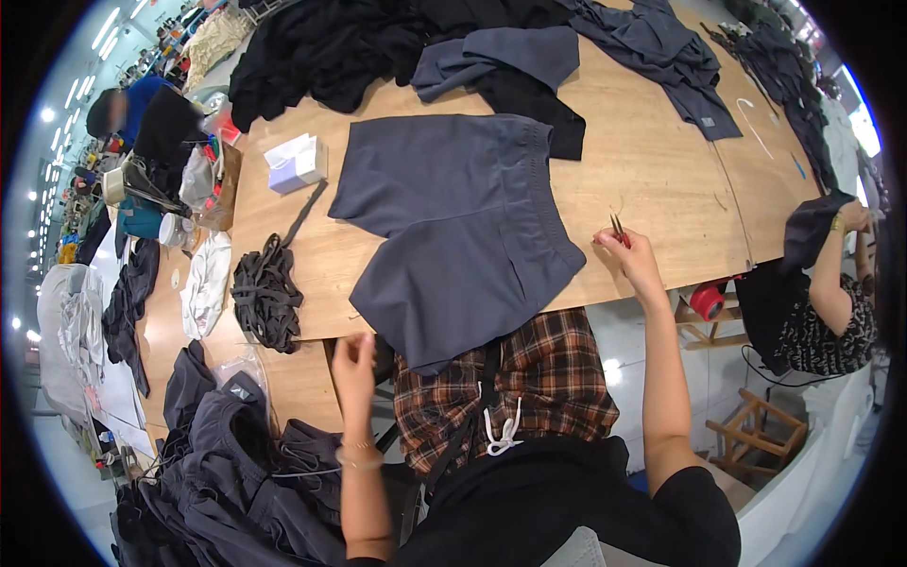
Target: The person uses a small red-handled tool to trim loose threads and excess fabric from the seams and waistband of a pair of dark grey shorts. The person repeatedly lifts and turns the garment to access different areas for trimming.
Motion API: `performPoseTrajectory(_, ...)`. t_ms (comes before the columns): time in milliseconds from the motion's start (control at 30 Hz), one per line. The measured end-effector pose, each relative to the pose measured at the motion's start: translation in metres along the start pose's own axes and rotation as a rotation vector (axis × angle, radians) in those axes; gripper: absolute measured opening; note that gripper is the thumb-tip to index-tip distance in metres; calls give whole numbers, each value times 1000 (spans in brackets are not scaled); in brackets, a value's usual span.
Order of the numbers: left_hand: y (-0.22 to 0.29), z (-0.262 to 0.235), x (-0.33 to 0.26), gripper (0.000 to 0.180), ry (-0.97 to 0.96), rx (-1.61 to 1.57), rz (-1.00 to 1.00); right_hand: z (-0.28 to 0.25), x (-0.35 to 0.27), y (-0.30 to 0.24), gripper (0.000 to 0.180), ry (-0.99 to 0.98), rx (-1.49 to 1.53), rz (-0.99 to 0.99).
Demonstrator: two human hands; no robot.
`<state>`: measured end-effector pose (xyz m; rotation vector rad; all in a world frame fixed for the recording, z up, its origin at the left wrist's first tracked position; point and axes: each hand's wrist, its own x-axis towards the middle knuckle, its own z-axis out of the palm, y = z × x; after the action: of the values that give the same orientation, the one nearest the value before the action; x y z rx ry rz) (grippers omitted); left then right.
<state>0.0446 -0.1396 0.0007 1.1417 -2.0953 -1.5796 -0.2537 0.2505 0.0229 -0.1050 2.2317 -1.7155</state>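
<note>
A pair of dark grey shorts [444, 222] lies spread on the wooden table, its elastic waistband to the right and its legs to the left. The lower leg hangs over the table's front edge onto my lap. In my right hand [635, 263], right of the waistband and apart from it, is a pair of small thread snips [617, 230] with red on the handles, blades pointing up. My left hand [353, 370] is raised at the front edge, just left of the lower leg's hem. Motion blurs its fingers, and I cannot make out whether they hold anything.
Black garments [331, 57] and more grey ones [501, 59] are heaped at the back. A tissue box [296, 163] and a bundle of dark fabric strips [267, 298] lie left. Grey garments [236, 463] pile beside my left arm. A co-worker's arm [831, 274] handles dark cloth at the far right.
</note>
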Motion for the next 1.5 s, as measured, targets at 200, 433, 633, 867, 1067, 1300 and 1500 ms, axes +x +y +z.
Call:
performPoseTrajectory(200,-2,46,-60,12,-85,-307,-250,30,-11,-12,24,-83,171,170)
performPoseTrajectory(433,2,-2,-46,12,95,308,25,18,-10,17,19,-79,-282,42)
performPoseTrajectory(633,118,95,-35,21,29,392,719,57,-27,-43,26,193,-108,-227)
performPoseTrajectory(867,107,220,52,22,-97,456,983,95,3,-40,32,-89,324,-43)
performPoseTrajectory(1067,93,228,65,15,-97,545,1041,86,7,-28,41,-69,293,-108)
performPoseTrajectory(1300,95,218,68,14,-139,475,1056,81,11,-56,27,-126,-355,-231)
performPoseTrajectory(1500,105,214,71,11,-202,349,917,87,19,-50,24,-140,-600,-486)
